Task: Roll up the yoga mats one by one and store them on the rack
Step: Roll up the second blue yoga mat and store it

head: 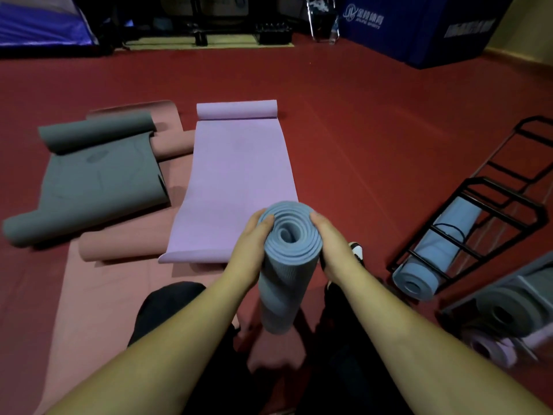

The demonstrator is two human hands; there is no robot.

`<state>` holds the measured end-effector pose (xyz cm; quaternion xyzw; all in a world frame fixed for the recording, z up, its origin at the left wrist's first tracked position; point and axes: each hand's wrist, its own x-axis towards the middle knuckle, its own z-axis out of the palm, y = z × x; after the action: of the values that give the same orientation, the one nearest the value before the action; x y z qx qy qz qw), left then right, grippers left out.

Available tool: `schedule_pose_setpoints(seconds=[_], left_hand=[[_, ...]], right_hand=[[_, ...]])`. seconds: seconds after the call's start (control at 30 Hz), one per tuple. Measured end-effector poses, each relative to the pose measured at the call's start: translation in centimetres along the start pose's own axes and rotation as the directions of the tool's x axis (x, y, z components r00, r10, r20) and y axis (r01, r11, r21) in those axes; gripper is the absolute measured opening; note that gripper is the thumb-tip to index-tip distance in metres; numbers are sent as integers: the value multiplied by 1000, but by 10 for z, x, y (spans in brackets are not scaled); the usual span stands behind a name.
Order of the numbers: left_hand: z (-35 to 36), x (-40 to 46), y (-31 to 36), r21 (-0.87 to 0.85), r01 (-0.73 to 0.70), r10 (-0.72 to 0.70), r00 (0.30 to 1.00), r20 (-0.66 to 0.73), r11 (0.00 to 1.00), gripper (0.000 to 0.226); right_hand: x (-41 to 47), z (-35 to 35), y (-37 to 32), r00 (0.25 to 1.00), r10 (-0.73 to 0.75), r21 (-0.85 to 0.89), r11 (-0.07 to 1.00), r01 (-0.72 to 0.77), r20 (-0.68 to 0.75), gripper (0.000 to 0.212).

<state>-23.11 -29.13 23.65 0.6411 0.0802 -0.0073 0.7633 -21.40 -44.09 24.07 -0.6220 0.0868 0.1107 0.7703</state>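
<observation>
The left hand and right hand gripped a rolled blue yoga mat between them, upright, fingers curled round its top end. To the right a black rack held another blue roll. Farther left lay a lilac mat, a grey mat and pink mats, partly unrolled on the red floor.

Red floor carries everything. Lilac mat lies unrolled mid-floor, far end curled into a roll. Left of it, grey mat spread flat with both ends curled, resting partly on a pink mat that runs toward the camera; another pink roll sits at the lilac mat's near-left corner. Black wire rack stands on the floor at right, a blue rolled mat in it. Blue pads at the far wall.
</observation>
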Motion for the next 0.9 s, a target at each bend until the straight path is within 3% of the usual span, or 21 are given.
schedule_pose_setpoints(seconds=[0.2, 0.3, 0.37, 0.53, 0.67, 0.9], left_hand=[[4, 8, 21, -149, -55, 57, 998, 6, 987, 37], [-5, 0, -6, -230, 5, -5, 1000, 2, 973, 35], [-8, -4, -20, -257, 66, -65, 998, 11, 964, 44], [-7, 10, -14, -179, 60, -61, 998, -2, 982, 42], [3, 10, -13, -131, 55, -67, 994, -89, 990, 19], [12, 26, 24, -218, -13, -10, 995, -104, 976, 20]], right_hand=[[10, -5, -32, 993, -83, 22, 996, 81, 84, 45], [14, -10, -4, 995, -34, 6, 999, 33, 98, 41], [14, -10, 13, 998, 8, -25, 1000, -6, 70, 34], [28, -13, 6, 998, 5, -78, 997, 0, 67, 35], [24, -9, 2, 996, 28, -81, 996, -21, 82, 25], [26, -4, -36, 990, -23, -59, 998, 32, 138, 23]])
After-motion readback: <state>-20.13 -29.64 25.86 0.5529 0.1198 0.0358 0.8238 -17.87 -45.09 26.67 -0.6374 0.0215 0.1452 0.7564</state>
